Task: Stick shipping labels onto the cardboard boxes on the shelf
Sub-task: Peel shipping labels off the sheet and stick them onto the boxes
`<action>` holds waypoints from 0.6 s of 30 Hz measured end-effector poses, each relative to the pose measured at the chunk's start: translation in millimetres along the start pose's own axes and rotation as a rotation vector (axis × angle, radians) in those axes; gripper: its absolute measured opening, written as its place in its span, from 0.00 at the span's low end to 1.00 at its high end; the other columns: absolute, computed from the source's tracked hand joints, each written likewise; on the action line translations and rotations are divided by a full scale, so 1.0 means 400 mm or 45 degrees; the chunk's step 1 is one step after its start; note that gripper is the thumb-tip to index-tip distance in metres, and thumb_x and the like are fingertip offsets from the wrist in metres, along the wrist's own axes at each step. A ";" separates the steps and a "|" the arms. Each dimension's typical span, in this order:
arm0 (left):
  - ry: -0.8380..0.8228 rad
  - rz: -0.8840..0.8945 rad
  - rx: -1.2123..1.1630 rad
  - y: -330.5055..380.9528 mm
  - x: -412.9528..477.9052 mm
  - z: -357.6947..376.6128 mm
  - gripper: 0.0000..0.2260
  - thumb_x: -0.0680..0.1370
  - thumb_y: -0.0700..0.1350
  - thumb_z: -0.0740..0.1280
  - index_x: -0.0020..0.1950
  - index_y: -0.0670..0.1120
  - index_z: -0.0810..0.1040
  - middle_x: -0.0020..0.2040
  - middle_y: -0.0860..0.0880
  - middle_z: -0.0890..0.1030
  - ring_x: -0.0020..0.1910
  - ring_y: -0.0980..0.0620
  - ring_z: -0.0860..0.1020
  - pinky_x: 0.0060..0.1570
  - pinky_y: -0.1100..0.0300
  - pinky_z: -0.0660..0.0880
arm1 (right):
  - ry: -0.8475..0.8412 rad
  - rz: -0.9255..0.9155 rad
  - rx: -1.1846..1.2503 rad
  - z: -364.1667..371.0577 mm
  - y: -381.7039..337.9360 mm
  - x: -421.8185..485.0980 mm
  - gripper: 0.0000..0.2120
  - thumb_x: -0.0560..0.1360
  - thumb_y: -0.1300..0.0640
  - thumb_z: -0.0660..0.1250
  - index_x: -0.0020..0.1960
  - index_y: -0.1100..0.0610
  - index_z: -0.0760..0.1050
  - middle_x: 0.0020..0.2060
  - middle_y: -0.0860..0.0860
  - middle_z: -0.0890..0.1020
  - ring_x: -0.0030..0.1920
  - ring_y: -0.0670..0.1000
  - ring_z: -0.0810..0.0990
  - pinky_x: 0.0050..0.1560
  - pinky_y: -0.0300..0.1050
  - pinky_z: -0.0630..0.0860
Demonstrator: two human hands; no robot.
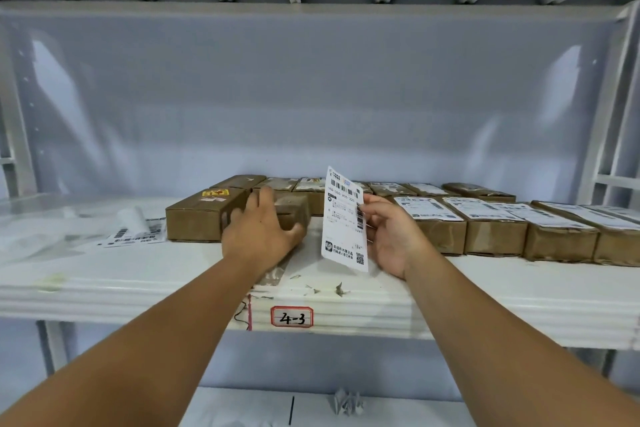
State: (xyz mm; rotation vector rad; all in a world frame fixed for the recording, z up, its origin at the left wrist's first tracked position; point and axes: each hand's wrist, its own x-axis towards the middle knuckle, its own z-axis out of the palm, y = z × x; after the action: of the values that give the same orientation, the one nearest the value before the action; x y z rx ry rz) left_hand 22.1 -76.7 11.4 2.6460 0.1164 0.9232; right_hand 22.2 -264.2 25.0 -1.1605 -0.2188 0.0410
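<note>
White metal shelf [485, 291], smooth painted deck with scuffs and tape scraps near the front edge. Handwritten tag "4-3" [292, 317], red outline, sits on the front lip.

Boxes are flat brown cardboard bricks, taped, with slightly crushed corners. The labelled boxes [491, 229] form the near row on the right, butted side by side, white labels on their tops. More boxes sit in the far row [478, 191] behind them. An unlabelled box with a yellow-red sticker [204, 218] is at the left end.

Left hand [259, 232] grips the small bare box [294, 211], fingers over the top, thumb on the near-right face. That box touches the sticker box on its right side.

Right hand [391, 236] pinches the shipping label [344, 218] by its right edge. The label is a thin white rectangle, upright, print facing the camera, barcodes at top and a QR code at the bottom. It hangs just right of the left hand and the bare box, above the deck, not touching the box.

Loose printed labels [138, 236], partly curled, lie on the deck at the left. Crumpled paper [348, 402] is on the lower level.
</note>
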 end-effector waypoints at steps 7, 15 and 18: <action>-0.017 0.372 0.062 0.065 -0.058 0.005 0.28 0.71 0.67 0.62 0.65 0.54 0.67 0.60 0.52 0.71 0.58 0.46 0.73 0.45 0.56 0.70 | -0.056 -0.057 0.174 -0.005 -0.009 -0.003 0.11 0.77 0.68 0.56 0.50 0.58 0.74 0.31 0.51 0.83 0.30 0.47 0.82 0.30 0.39 0.79; -0.403 0.157 -0.860 0.060 -0.032 0.019 0.26 0.68 0.56 0.73 0.64 0.58 0.69 0.66 0.53 0.68 0.64 0.53 0.70 0.64 0.51 0.69 | 0.134 -0.155 0.199 -0.016 -0.009 0.004 0.13 0.76 0.69 0.57 0.54 0.58 0.75 0.44 0.56 0.83 0.41 0.53 0.82 0.48 0.52 0.78; -0.445 0.114 -0.896 0.055 -0.026 0.028 0.09 0.72 0.54 0.70 0.49 0.62 0.74 0.60 0.55 0.71 0.63 0.52 0.70 0.65 0.50 0.68 | 0.142 -0.162 0.216 -0.016 -0.007 0.004 0.13 0.76 0.69 0.57 0.53 0.57 0.76 0.44 0.56 0.83 0.40 0.52 0.82 0.49 0.51 0.78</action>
State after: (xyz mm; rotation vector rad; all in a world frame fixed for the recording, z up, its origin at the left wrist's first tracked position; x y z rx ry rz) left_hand 20.2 -102.6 4.4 2.1055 -0.3499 0.3992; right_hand 24.8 -271.0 25.4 -0.9749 -0.1859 -0.1149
